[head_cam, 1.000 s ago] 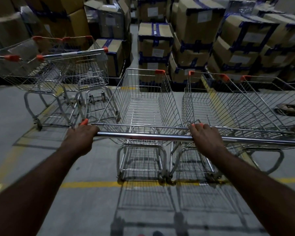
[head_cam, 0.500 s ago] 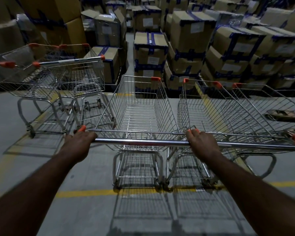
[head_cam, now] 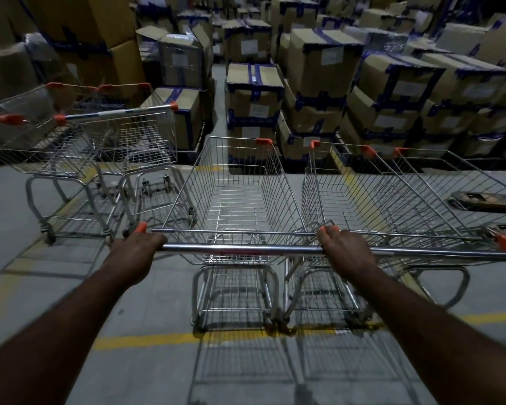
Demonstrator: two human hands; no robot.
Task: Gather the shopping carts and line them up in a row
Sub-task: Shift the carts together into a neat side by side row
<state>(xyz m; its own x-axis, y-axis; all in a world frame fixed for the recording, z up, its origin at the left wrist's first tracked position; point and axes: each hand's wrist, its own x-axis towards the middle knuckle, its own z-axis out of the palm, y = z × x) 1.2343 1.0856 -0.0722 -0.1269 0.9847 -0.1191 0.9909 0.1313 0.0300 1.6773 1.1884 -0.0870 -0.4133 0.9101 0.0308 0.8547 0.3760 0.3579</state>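
Note:
A wire shopping cart [head_cam: 234, 200] with orange corner caps stands straight ahead of me. My left hand [head_cam: 138, 247] grips the left end of its steel handle bar [head_cam: 240, 249] and my right hand [head_cam: 345, 249] grips the right end. Close beside it on the right stands a second cart [head_cam: 362, 194], and a third cart [head_cam: 462, 188] sits next to that one, all facing the boxes. Two more carts [head_cam: 94, 147] stand apart at the left, turned sideways.
Stacked cardboard boxes [head_cam: 319, 83] with blue tape fill the back on dark pallets. A narrow aisle [head_cam: 218, 92] runs between the stacks. A yellow floor line [head_cam: 146, 340] crosses under the carts. A flat piece of cardboard [head_cam: 485, 200] lies at the right.
The cart in my hands has rolled a little forward towards the boxes, staying beside the cart on its right. Both hands keep their grip on the handle.

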